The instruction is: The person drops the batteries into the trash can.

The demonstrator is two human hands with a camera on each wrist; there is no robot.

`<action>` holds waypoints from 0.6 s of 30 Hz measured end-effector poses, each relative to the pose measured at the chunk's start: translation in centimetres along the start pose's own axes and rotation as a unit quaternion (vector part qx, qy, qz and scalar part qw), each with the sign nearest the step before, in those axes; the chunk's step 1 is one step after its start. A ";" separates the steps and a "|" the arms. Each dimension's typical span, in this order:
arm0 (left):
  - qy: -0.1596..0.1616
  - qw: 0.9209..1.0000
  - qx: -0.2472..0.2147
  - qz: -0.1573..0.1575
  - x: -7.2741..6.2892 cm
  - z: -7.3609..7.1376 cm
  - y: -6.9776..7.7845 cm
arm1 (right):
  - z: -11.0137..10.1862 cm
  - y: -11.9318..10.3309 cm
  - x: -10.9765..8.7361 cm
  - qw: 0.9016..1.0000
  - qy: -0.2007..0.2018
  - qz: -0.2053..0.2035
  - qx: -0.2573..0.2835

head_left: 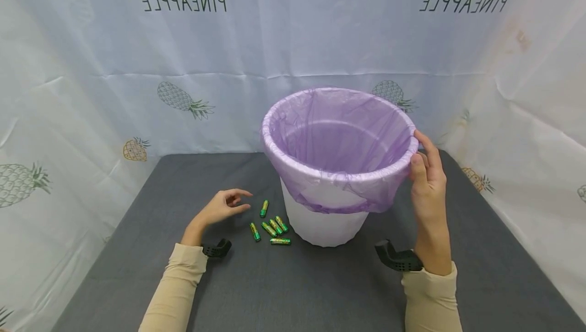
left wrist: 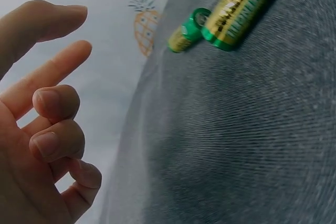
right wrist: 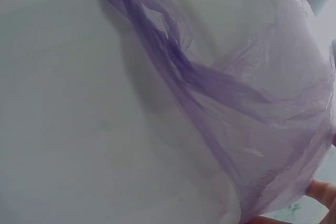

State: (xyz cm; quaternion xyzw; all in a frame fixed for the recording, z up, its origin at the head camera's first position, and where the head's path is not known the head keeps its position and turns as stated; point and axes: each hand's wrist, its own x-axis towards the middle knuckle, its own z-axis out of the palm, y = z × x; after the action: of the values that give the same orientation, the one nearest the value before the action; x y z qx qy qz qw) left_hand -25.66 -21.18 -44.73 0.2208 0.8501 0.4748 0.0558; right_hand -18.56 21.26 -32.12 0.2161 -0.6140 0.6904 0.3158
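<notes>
A white trash can (head_left: 325, 228) stands on the table with a purple bag (head_left: 339, 149) lining it and folded over its rim. At the can's right side, my right hand (head_left: 429, 179) grips the rim through the bag. In the right wrist view, fingertips (right wrist: 321, 191) show at the bag's edge. My left hand (head_left: 223, 206) hovers left of the can with loosely bent fingers and nothing in them. Close to it lie several green and yellow batteries, one battery (head_left: 264, 208) just right of the fingertips. The left wrist view shows another battery (left wrist: 239, 11) large and near.
A dark grey cloth (head_left: 297, 291) covers the table. Behind and at both sides hangs a pale curtain (head_left: 238, 42) printed with pineapples. The wide trash can takes up the table's middle right, with the batteries near its left foot.
</notes>
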 end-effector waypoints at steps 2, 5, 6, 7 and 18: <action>-0.007 1.000 0.002 -0.001 0.2 0.2 -0.3 | 0.0 0.0 0.0 1.000 0.001 0.002 -0.002; -0.021 1.000 0.010 -0.005 0.7 0.5 -0.7 | -0.1 0.0 0.0 1.000 0.002 0.003 -0.002; -0.027 0.999 0.016 -0.007 0.8 0.5 -0.7 | -0.1 0.0 0.0 1.000 0.002 0.003 -0.002; -0.033 0.999 0.021 -0.012 0.9 0.6 -0.8 | -0.1 0.0 0.0 1.000 0.002 0.003 -0.001; -0.081 0.995 0.055 -0.021 2.3 1.2 -1.2 | 0.0 -0.1 0.0 1.000 0.003 0.009 -0.010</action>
State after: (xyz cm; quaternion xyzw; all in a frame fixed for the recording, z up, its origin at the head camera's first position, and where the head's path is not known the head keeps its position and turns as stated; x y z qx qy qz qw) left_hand -27.72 -19.80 -46.17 0.2439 0.8718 0.4068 0.1225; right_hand -18.50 21.24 -31.99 0.2054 -0.6218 0.6877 0.3135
